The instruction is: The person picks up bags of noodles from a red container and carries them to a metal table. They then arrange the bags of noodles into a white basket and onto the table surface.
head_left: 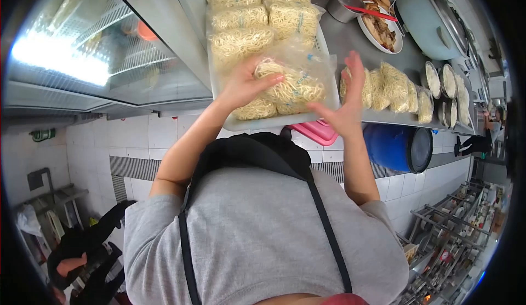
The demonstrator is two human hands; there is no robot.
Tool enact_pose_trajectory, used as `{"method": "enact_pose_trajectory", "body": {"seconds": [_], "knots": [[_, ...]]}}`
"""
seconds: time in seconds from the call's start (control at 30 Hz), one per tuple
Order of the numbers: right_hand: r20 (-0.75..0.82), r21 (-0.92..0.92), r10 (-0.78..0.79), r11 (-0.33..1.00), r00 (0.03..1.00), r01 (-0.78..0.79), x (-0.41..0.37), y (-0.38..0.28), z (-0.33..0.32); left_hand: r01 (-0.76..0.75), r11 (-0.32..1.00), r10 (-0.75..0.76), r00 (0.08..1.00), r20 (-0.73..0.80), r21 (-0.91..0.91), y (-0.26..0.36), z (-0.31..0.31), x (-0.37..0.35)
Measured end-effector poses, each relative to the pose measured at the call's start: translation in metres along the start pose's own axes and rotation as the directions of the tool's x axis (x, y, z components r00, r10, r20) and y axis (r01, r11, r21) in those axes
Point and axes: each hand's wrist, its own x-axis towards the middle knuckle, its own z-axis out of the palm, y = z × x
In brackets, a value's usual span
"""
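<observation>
Bag of noodles [290, 88]: clear plastic pack of pale yellow strands, lying at centre frame on the near end of the white tray [274, 123], atop similar packs [241, 20] stacked toward the upper middle. Likely light and soft, sagging and shifting under pressure. Film slick and loose, crinkled well beyond the contents; strands liable to break if squeezed hard. Best taken from both sides under the bulk of the noodles, or by the slack film at the end, not by a pinch in the middle. Left hand [249, 86]: reaching up from lower left, wrist bent back, fingers loosely curled and laid over the left part of the pack, tips pressing on the film. Right hand [346, 105]: raised at centre right, palm turned toward the pack, fingers straight and spread wide, gripping nothing; possibly brushing the loose film at the pack's right edge, contact unclear through the glare. Further packs [394, 86] in a row on the steel counter [350, 44] at right; blue drum [397, 147] below.
</observation>
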Motion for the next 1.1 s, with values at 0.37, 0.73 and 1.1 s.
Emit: {"method": "enact_pose_trajectory", "body": {"seconds": [0.37,0.73,1.1], "knots": [[0.126,0.679,0.099,0.717,0.987,-0.159,0.032,-0.005,0.015,-0.368,0.853,0.437,0.892,-0.119,0.371,0.044,0.003,0.041],[0.153,0.684,0.405,0.615,0.901,-0.392,0.022,0.021,0.036,-0.193,0.919,0.257,0.955,-0.149,0.345,0.021,0.006,0.036],[0.326,0.114,0.038,0.99,0.945,-0.079,-0.021,0.059,-0.015,-0.386,0.699,0.372,0.915,0.154,0.602,0.004,-0.003,0.001]]}}
